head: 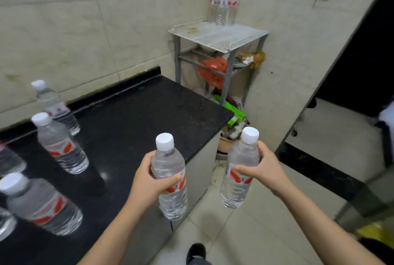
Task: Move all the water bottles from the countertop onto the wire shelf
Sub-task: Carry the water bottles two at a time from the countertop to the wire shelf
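A: Left hand [147, 181] wrapped around one bottle [170, 181], right hand [261, 168] clamping another bottle [238, 171], both off the countertop [149, 111]!

B: Carry phase. Next, set them upright on the wire shelf [217, 35] beside the grouped bottles [223, 2]; others still wait [60, 143].

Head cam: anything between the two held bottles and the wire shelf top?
Head view: only the bare black countertop corner and floor lie between; shelf top front is free.
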The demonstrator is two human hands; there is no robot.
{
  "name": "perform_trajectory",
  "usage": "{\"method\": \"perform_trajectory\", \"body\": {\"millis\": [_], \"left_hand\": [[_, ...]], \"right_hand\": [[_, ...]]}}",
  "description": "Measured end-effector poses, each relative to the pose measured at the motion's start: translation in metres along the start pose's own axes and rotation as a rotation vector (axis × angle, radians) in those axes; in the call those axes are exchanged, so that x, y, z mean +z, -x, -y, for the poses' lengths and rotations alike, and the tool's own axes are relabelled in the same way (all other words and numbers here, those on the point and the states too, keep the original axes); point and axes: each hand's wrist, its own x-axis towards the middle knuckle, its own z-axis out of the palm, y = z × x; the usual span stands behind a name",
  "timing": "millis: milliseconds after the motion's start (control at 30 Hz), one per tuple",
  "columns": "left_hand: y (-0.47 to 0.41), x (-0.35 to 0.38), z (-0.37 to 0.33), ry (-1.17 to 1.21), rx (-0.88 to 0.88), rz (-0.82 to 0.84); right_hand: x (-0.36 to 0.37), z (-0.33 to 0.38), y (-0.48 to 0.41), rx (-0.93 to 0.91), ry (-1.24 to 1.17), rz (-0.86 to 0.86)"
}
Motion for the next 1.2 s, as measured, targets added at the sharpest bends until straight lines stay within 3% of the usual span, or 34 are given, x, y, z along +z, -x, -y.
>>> {"method": "perform_trajectory", "body": {"millis": [367, 567, 833, 1200], "left_hand": [[-0.157, 0.119, -0.009, 0.030, -0.052, 0.187], [-0.213, 0.192, -0.010, 0.022, -0.094, 0.247], [-0.297, 0.312, -0.042, 0.075, 0.017, 0.120], [-0.383, 0.404, -0.165, 0.134, 0.278, -0.088]], "right_hand": [[-0.098, -0.023, -0.111, 0.144, 0.018, -0.264], [-0.148, -0.056, -0.158, 0.211, -0.015, -0.278], [-0.257, -0.079, -0.281, 0.071, -0.070, -0.183], [-0.356, -0.021, -0.434, -0.229, -0.173, -0.098]]}}
